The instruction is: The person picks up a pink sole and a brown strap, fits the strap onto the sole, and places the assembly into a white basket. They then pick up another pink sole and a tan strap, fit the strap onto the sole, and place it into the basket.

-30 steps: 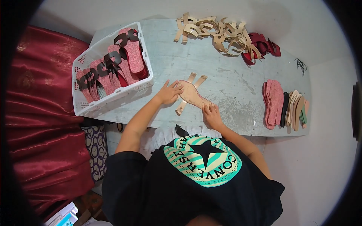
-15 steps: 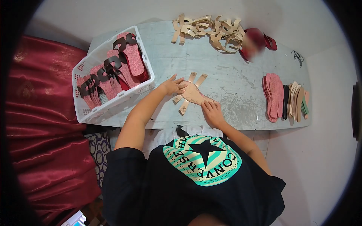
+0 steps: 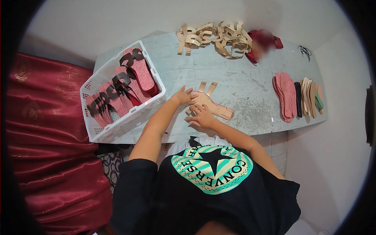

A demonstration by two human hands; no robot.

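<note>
A tan shoe sole, its heel end rough and reddish, lies on the table in front of me, pointing toward the lower right. From its wide end, beige strap ends stick out at the far side. My left hand rests with fingers spread on the left edge of the wide end. Just below it, my right hand lies over the near edge of the sole, fingers apart, partly covering the near strap ends. Neither hand is closed around anything.
At left stands a white plastic basket of pink and red sandals with black straps. A pile of beige straps sits at the back beside blurred red items. Pink soles and other coloured soles lie at right near a black cord.
My right hand has moved left from the sole's heel end to the near strap ends. The left hand stays at the wide end. The whole view has shifted slightly.
</note>
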